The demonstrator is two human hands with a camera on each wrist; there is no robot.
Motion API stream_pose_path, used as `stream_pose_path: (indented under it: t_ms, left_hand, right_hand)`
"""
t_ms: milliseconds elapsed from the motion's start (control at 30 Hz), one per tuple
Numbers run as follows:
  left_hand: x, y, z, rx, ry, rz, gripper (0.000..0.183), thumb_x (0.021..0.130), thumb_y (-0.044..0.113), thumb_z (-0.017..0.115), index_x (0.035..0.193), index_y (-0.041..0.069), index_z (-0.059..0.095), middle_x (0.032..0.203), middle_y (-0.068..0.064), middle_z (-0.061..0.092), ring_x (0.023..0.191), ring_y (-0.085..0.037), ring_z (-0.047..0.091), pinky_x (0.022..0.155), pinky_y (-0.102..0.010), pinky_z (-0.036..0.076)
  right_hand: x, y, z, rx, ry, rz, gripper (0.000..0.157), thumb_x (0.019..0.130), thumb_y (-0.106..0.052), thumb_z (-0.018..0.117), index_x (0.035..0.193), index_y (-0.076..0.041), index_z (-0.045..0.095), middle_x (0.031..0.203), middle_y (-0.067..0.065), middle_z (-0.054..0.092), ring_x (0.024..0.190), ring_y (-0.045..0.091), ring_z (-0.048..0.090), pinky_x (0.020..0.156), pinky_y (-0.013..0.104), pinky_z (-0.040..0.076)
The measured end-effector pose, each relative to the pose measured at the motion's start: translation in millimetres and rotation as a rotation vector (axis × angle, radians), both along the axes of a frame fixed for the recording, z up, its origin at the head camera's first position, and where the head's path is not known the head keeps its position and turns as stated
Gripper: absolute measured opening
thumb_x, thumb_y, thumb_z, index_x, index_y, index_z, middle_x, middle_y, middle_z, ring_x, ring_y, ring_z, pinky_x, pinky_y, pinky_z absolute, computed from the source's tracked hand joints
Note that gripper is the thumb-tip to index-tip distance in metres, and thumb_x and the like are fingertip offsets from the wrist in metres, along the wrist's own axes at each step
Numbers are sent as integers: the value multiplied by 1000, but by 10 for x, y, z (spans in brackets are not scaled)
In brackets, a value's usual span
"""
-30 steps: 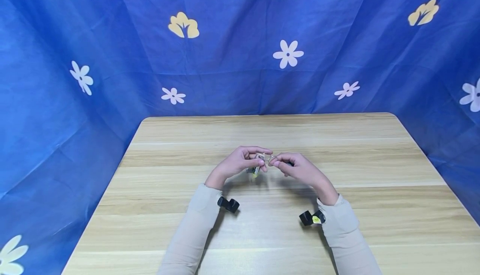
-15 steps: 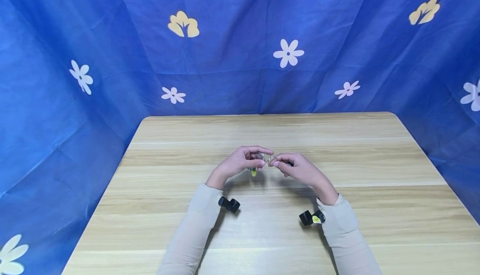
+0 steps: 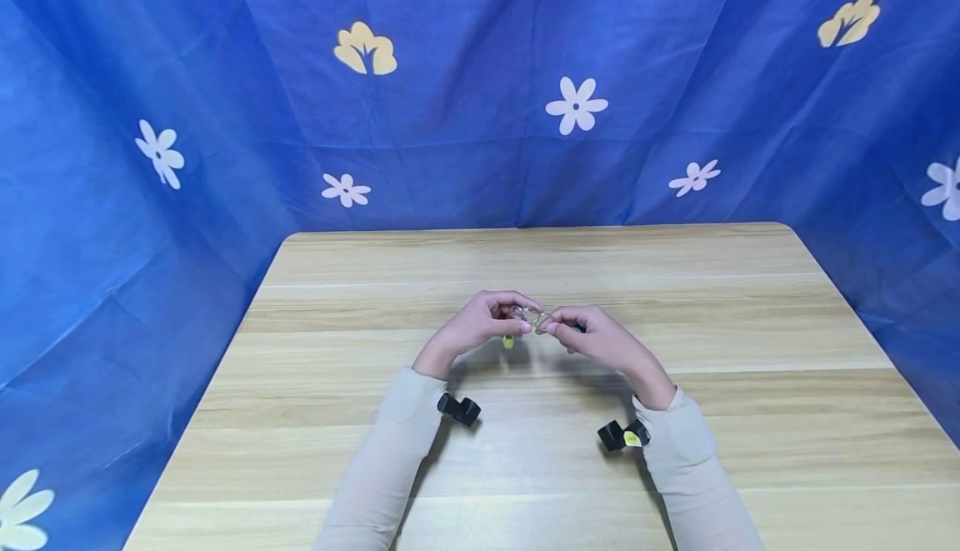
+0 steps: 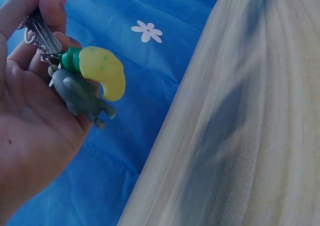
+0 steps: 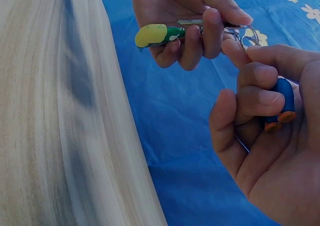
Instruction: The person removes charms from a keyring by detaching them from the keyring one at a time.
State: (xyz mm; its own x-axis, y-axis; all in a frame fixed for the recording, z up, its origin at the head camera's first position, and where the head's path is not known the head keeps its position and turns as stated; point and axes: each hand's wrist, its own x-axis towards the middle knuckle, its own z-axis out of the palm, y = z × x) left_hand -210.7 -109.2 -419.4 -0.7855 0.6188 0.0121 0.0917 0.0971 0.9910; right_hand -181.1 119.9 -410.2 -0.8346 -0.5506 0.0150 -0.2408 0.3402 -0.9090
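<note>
My left hand pinches a bunch of keys between thumb and finger. From it hang a yellow-and-green charm and a grey animal-like figure, close against the palm in the left wrist view. Facing it, my right hand pinches a thin metal key ring that bridges the small gap between both hands. Under the right hand's curled fingers sits a small blue charm with orange ends, partly hidden. Both hands are raised above the table; exactly how the rings link is too small to tell.
A light wood-grain table lies below the hands. Behind and beside it hangs a blue cloth with white and yellow flowers. A black wrist camera is on the left sleeve, another black camera on the right.
Beneath the left hand, the dangling keys and charms have swung up behind its fingers, leaving just a bit of yellow showing. The ring between the hands has turned slightly; both hands stay nearly in place.
</note>
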Motion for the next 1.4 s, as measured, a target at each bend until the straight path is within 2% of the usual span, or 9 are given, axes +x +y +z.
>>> stream_pose_path:
  t_ms: [133, 267, 400, 567, 800, 967, 1067, 1200, 1400]
  left_hand:
    - [4, -1, 7, 13, -12, 3, 34, 84, 4, 67, 116, -7, 61, 74, 7, 65, 64, -10, 57, 57, -22, 47]
    - [15, -3, 5, 47, -45, -4, 30, 84, 3, 67, 111, -8, 60, 71, 7, 64, 61, -10, 56, 54, -22, 44]
    - [24, -2, 4, 82, -64, -19, 26, 84, 1, 66, 108, -6, 60, 74, 7, 65, 62, -8, 56, 57, -20, 46]
    - [25, 4, 5, 76, -43, -11, 24, 84, 0, 66, 107, -5, 60, 76, 8, 66, 63, -6, 54, 58, -19, 46]
    - [23, 13, 4, 66, 2, 13, 19, 84, -1, 66, 101, -1, 60, 67, 7, 63, 56, -6, 52, 52, -19, 42]
    - [18, 18, -2, 81, -7, 6, 16, 84, -2, 66, 95, 6, 59, 64, 2, 62, 54, -9, 52, 51, -20, 42]
    - [19, 20, 0, 73, -31, 3, 17, 84, -1, 65, 98, 7, 58, 64, 5, 59, 55, -7, 50, 52, -20, 41]
    - [23, 15, 2, 35, -62, -12, 24, 86, 4, 65, 109, 3, 57, 65, 9, 54, 57, -6, 46, 52, -19, 38]
    - [13, 8, -13, -38, -33, -16, 37, 87, 11, 66, 123, 4, 60, 70, 7, 54, 60, -6, 45, 54, -19, 38]
  right_hand:
    - [-1, 1, -3, -9, 2, 8, 24, 98, -14, 51, 108, -1, 68, 68, -2, 46, 60, 6, 44, 59, 27, 48]
    - [6, 0, 0, -17, 11, 23, 24, 98, -13, 51, 108, 0, 68, 67, -2, 46, 58, 5, 42, 57, 24, 45]
    - [8, -1, 1, -19, 18, 31, 24, 98, -13, 51, 108, 0, 68, 67, -1, 47, 58, 5, 43, 58, 27, 47]
    - [9, 7, 1, -10, 31, 33, 23, 98, -13, 51, 109, -1, 68, 68, -2, 47, 60, 5, 45, 60, 32, 50]
    - [20, 15, 16, -13, 57, 36, 22, 98, -14, 52, 109, -4, 69, 64, -4, 46, 59, 5, 44, 58, 28, 49]
    - [27, 14, 24, -13, 49, 44, 23, 99, -14, 52, 111, -5, 69, 66, -3, 46, 61, 6, 47, 62, 38, 53]
    - [30, 13, 28, -12, 48, 45, 23, 99, -14, 52, 111, -5, 69, 66, -3, 47, 61, 6, 47, 61, 35, 52]
    - [21, 14, 21, -13, 50, 45, 22, 98, -15, 52, 109, -4, 69, 64, -3, 46, 58, 5, 44, 57, 25, 47]
    - [21, 21, 24, -11, 57, 45, 23, 99, -15, 52, 109, -5, 69, 63, -4, 45, 57, 5, 43, 56, 23, 45]
